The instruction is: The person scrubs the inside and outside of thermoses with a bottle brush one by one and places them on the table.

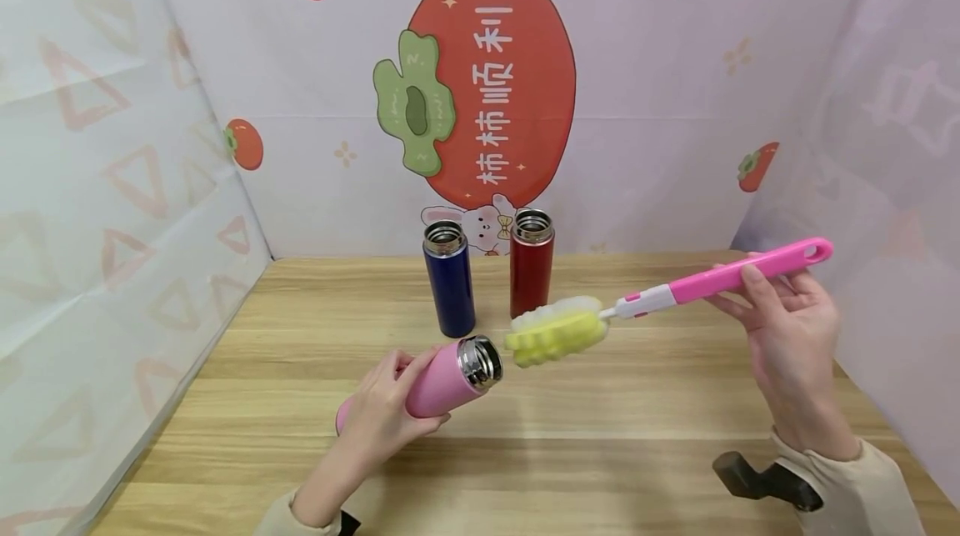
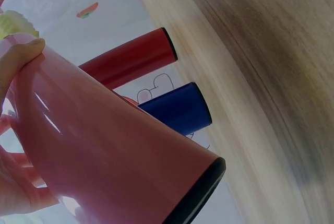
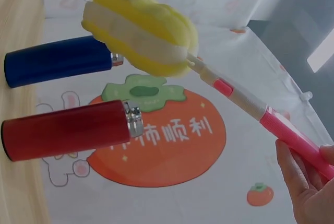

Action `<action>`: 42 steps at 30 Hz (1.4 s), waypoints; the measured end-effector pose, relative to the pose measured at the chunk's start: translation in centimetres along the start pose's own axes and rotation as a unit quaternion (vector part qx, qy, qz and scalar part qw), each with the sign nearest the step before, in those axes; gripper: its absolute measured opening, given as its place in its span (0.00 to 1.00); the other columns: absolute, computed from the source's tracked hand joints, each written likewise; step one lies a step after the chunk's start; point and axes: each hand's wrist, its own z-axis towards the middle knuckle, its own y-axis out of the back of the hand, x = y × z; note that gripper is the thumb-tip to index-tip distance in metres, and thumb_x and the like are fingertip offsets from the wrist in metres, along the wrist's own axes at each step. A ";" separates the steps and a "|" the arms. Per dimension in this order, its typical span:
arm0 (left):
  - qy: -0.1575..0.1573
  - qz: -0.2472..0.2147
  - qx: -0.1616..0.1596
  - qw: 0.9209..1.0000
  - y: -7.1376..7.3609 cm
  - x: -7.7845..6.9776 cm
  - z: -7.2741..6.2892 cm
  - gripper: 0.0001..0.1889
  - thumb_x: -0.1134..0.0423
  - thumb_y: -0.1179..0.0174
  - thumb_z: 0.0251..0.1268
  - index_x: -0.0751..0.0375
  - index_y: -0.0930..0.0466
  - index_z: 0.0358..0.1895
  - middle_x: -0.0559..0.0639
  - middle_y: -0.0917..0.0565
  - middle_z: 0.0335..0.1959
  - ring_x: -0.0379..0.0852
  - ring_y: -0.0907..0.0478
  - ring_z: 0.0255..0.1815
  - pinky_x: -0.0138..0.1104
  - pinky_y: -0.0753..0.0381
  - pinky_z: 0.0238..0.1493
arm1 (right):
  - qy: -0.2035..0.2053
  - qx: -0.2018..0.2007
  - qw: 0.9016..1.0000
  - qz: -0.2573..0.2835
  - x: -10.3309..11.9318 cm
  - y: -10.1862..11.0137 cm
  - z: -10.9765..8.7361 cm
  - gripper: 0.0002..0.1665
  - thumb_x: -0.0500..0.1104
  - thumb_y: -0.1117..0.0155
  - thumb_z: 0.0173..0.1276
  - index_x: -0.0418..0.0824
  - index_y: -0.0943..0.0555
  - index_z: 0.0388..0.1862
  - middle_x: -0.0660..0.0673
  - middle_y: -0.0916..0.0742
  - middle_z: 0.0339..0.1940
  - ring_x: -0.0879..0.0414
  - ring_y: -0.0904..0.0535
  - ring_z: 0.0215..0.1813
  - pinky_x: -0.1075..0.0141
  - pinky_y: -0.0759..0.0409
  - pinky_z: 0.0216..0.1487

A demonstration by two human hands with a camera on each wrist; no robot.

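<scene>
My left hand [image 1: 386, 407] grips a pink thermos bottle [image 1: 442, 382] round its body, tilted so its open steel mouth points up and to the right. In the left wrist view the pink bottle [image 2: 104, 135] fills much of the frame, its dark base lifted off the table. My right hand [image 1: 795, 328] holds a bottle brush [image 1: 720, 279] by its pink handle. The brush's yellow and white sponge head [image 1: 558, 332] lies just right of the bottle mouth, outside it; the right wrist view shows the sponge [image 3: 141, 31] close to the rim.
A blue bottle [image 1: 450, 282] and a red bottle [image 1: 532, 265] stand upright without lids behind the pink one. Below them spreads a wooden table [image 1: 600, 469]. Printed cloth [image 1: 645, 102] hangs at the back and both sides.
</scene>
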 end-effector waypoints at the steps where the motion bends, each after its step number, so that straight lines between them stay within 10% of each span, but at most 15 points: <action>1: -0.001 0.000 0.000 1.000 0.0 0.0 0.0 0.43 0.51 0.25 0.16 0.52 0.27 0.52 0.49 0.30 0.32 0.42 0.29 0.29 0.36 0.30 0.28 | -0.001 0.001 1.000 -0.008 -0.1 0.0 0.0 0.08 0.21 0.54 0.60 0.21 0.31 0.39 0.31 0.18 0.32 0.44 0.18 0.33 0.55 0.24 0.35; 16: -0.011 -0.024 0.022 0.999 0.1 -0.6 0.5 0.42 0.51 0.26 0.23 0.51 0.29 0.54 0.50 0.28 0.35 0.43 0.29 0.33 0.37 0.27 0.32 | -0.035 0.009 0.994 -0.105 -1.9 -0.7 0.7 0.11 0.26 0.46 0.59 0.24 0.32 0.42 0.37 0.17 0.32 0.50 0.18 0.36 0.58 0.25 0.37; 42: -0.013 -0.009 0.033 0.999 -0.5 -0.8 0.8 0.43 0.50 0.26 0.21 0.53 0.28 0.54 0.48 0.29 0.33 0.41 0.29 0.31 0.37 0.27 0.30 | -0.076 0.034 0.996 -0.020 -2.5 -2.7 1.5 0.07 0.28 0.49 0.61 0.26 0.30 0.40 0.37 0.18 0.31 0.49 0.18 0.35 0.56 0.25 0.38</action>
